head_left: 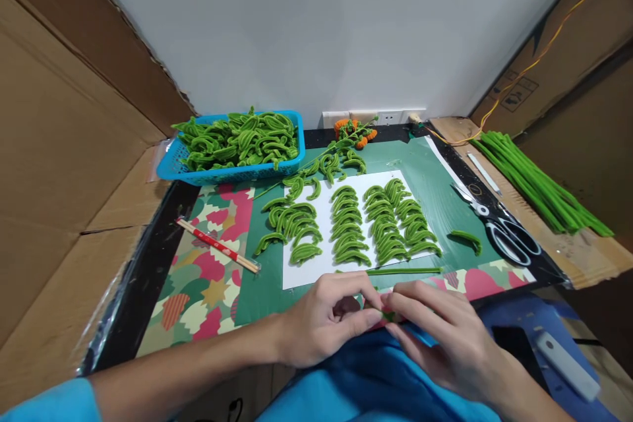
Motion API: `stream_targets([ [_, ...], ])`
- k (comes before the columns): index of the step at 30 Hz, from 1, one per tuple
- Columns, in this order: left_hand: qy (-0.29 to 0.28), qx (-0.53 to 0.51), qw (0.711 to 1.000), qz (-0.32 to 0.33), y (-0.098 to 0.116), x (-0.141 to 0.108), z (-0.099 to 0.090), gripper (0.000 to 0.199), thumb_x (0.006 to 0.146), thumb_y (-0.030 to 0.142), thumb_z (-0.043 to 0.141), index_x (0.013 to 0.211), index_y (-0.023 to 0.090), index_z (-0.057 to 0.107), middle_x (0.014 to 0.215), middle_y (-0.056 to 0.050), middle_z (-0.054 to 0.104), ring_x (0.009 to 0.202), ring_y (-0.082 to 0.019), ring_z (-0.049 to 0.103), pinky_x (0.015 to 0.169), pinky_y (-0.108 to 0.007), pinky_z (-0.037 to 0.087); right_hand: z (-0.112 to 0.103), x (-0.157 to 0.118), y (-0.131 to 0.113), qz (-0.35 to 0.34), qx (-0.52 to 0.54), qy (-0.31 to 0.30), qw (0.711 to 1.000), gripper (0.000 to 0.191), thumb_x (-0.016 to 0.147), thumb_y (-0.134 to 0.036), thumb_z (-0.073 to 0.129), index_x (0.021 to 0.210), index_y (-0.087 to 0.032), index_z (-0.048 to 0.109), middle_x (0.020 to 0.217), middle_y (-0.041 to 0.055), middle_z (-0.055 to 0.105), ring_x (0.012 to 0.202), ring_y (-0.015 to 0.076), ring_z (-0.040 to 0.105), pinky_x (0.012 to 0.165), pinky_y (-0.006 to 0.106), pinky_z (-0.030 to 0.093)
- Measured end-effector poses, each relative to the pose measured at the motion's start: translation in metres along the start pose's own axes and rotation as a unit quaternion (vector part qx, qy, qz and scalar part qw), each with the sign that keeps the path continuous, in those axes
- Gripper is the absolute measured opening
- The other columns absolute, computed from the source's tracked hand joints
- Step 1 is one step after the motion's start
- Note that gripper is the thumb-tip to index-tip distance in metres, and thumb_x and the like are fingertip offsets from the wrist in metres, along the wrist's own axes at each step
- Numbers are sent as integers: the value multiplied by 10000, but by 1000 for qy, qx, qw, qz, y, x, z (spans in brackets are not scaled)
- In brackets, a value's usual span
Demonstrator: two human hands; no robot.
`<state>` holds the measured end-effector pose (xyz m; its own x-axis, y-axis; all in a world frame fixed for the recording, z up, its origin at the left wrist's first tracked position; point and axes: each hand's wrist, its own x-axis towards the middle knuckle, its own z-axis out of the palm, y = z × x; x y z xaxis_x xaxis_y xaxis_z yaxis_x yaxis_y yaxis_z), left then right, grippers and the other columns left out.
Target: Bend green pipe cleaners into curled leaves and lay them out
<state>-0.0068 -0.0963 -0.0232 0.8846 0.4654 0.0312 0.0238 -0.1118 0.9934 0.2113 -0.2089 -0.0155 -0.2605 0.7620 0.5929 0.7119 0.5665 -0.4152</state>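
My left hand (pixel 326 320) and my right hand (pixel 445 330) meet at the table's front edge. Their fingertips pinch a short green pipe cleaner piece (pixel 388 316), mostly hidden by the fingers. Just beyond them lies a straight green pipe cleaner (pixel 408 271). Curved green pipe cleaner leaves (pixel 349 227) are laid in columns on a white sheet of paper (pixel 297 279). One single leaf (pixel 466 240) lies apart on the right, on the green mat (pixel 262 283).
A blue basket (pixel 232 176) heaped with green leaves stands back left. Chopsticks in a wrapper (pixel 217 245) lie at left. Scissors (pixel 507 234), a white pen-like tool (pixel 483 173) and a bundle of long green pipe cleaners (pixel 539 181) are at right. Orange pipe cleaner flowers (pixel 363 138) lie behind.
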Motion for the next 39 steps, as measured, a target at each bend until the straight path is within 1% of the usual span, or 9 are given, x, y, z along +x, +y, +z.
stream_targets([
  [4,-31,-118,986,-113,-1,0,0,418,1032,582,719,994,170,662,736,39,496,541,-80,359,486,-219,255,-9,0,10,-136,-131,-22,982,134,1030,-112,657,1135,-107,740,893,119,830,711,213,753,633,339,578],
  [10,-53,-103,987,-115,-2,3,-4,410,1030,571,724,983,168,662,745,36,489,578,-93,380,506,-220,263,-8,0,10,-148,-144,-47,977,138,1019,-112,640,1106,-117,746,920,111,822,756,222,736,641,353,555],
  [19,-46,71,996,43,3,2,-4,212,1079,316,647,955,164,728,821,-28,631,649,-125,532,568,-216,410,22,-12,-14,74,103,15,992,223,1028,-85,533,862,-219,597,668,-35,522,544,124,443,504,283,324],
  [21,-18,142,981,133,-3,0,-2,135,1073,214,610,1022,168,726,835,-56,680,659,-144,591,569,-228,444,31,-15,-22,213,217,43,952,284,1067,-220,569,784,-219,581,635,-45,488,532,106,418,495,253,320],
  [25,33,319,899,299,-13,-8,0,265,1022,61,534,1193,163,708,887,-116,759,657,-181,674,516,-254,453,46,-14,-31,471,478,30,741,564,988,-703,659,707,-229,539,518,-85,386,404,74,309,388,223,252],
  [27,40,360,884,295,-15,-11,1,284,1030,63,528,1224,173,704,911,-118,775,655,-183,695,520,-254,478,47,-12,-30,501,531,11,684,609,940,-777,671,700,-238,521,485,-105,348,364,65,262,356,220,219],
  [30,31,326,909,258,-13,-11,1,245,1056,78,527,1198,172,703,926,-117,767,737,-193,719,583,-253,521,38,-9,-27,430,435,21,791,486,1038,-570,647,713,-221,552,542,-66,447,428,85,385,412,219,317],
  [34,42,171,968,177,-8,-5,1,94,1080,190,622,1088,171,714,814,-51,665,687,-160,603,616,-252,481,23,-6,-15,120,98,58,986,153,1041,-126,560,960,-176,679,717,20,643,595,139,564,546,258,440],
  [39,35,52,994,93,-2,-3,2,176,1087,299,664,991,163,721,800,-26,616,635,-120,497,569,-237,376,17,-1,2,-110,-102,43,988,183,1035,-80,538,1099,-111,707,711,65,718,602,181,608,556,329,460],
])
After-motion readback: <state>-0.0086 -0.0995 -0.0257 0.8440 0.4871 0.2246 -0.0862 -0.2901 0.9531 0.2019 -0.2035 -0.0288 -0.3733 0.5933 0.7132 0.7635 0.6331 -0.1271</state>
